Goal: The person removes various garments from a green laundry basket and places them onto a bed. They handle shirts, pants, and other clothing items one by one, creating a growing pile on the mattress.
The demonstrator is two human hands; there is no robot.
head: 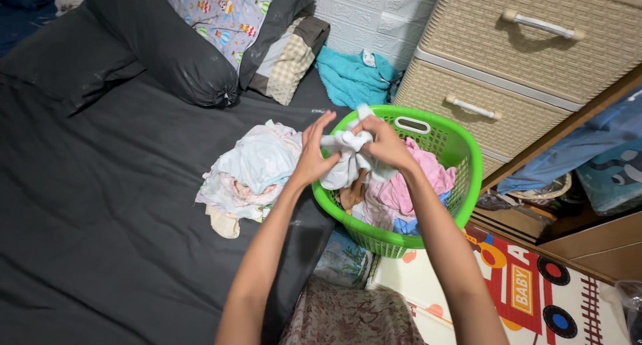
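- White garment (348, 159) sits bunched between our two hands, held above the near rim of the green laundry basket (468, 184), at the edge of the dark mattress (100, 218).
- Our left hand (311, 156) presses its palm against the cloth's left side, fingers spread and half open, only the lower fingers seeming to catch the fabric.
- Our right hand (384, 144) is curled closed over the top of the bunch, gripping it firmly.
- To do this well, we judge that we should find an edge or seam with the left fingers and draw the two hands apart, so the cloth opens flat rather than twisting.
- We should keep it lifted clear of the pink clothes (414, 184) in the basket, so nothing else drags out with it.
- Just left lies the pile of pale clothes (251, 174) on the mattress, with bare sheet around it.
- Farther off are the dark bolster (167, 44), the teal towel (351, 77) and the beige wicker drawers (521, 57).
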